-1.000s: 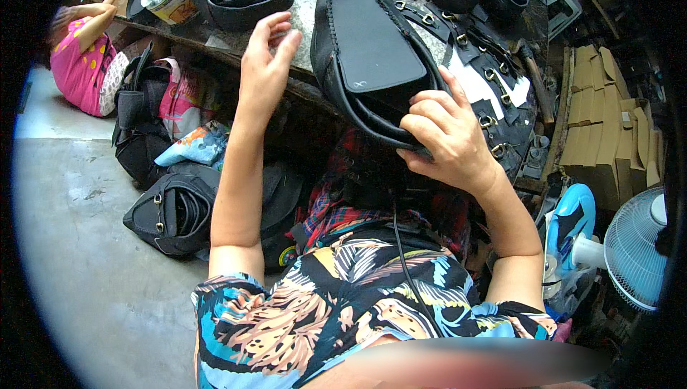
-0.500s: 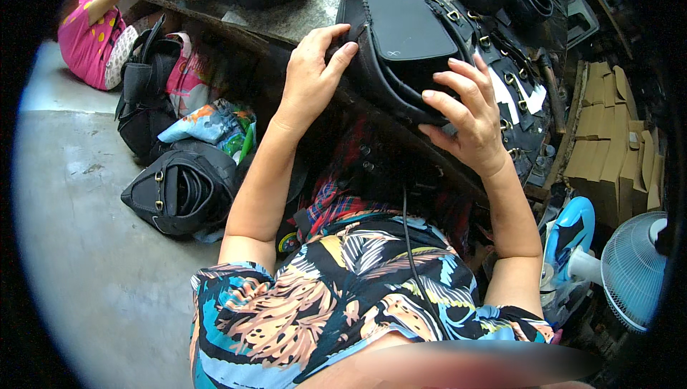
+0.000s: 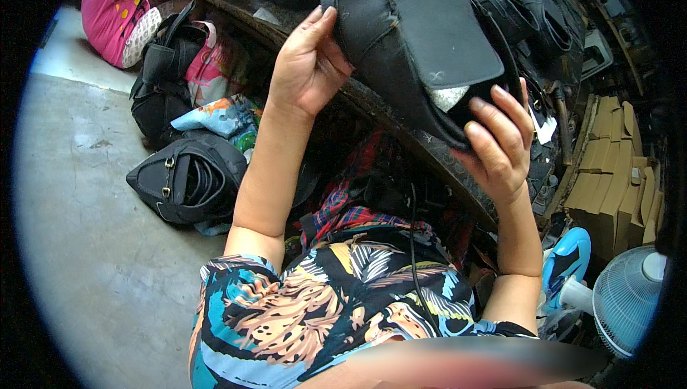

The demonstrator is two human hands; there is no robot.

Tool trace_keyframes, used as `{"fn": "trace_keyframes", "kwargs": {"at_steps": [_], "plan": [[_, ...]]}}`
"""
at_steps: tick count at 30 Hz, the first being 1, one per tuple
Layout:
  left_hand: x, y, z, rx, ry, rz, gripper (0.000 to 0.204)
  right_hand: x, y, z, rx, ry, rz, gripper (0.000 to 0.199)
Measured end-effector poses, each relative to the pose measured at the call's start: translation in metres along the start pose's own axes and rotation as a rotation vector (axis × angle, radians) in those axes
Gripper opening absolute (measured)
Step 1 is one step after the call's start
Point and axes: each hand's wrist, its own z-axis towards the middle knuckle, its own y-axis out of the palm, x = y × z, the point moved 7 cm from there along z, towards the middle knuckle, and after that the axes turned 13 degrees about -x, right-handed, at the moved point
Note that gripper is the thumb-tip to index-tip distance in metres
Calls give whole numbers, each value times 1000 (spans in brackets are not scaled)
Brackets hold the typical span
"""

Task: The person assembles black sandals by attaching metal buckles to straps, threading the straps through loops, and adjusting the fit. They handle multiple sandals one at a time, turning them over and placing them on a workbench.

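Both hands hold a black leather shoe upper (image 3: 444,35) with a flat tongue-like flap and a stitched seam, raised over the bench's near edge. My left hand (image 3: 304,67) pinches its left edge, with some fingers hidden behind the leather. At its lower right rim, my right hand (image 3: 504,138) grips with bent fingers, the thumb partly out of sight. Through a gap beside the flap's end, a pale speckled surface shows. More black leather uppers (image 3: 494,6) lie on the bench just beyond the right hand.
The dark workbench (image 3: 372,106) slants across in front of me. Nested black uppers with a buckle (image 3: 186,181) sit on the floor at left, near a seated person in pink (image 3: 114,17). At right are cardboard boxes (image 3: 608,167) and a fan (image 3: 630,296).
The upper has come up closer and tipped, so a gap now shows beside its flap. My right hand has moved right and down with it; the view has shifted slightly.
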Motion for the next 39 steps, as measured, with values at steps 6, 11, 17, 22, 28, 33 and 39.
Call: {"fn": "trace_keyframes", "kwargs": {"at_steps": [6, 11, 17, 22, 28, 33, 39], "plan": [[18, -6, 25, 104, 135, -122, 40, 32, -21, -19, 189, 164, -78, 33], [85, -15, 40, -1, 415, 97, 32, 31, -61, -45, 403, 232, -5, 36], [146, -65, 54, 437, 657, 713, 34, 3, -41, -57, -77, 301, -110, 34], [137, -102, 68, 846, 536, 1488, 54, 12, -9, -62, -206, 385, -89, 45], [124, -65, 38, 746, 766, 1475, 49, 12, 11, -37, -294, 372, -57, 49], [47, 6, 2, 406, 950, 2091, 41, 21, -13, -23, -190, 262, 19, 40], [-21, 24, 2, 28, 884, 2174, 37, 104, -31, -31, 10, 433, -31, 15]]}}
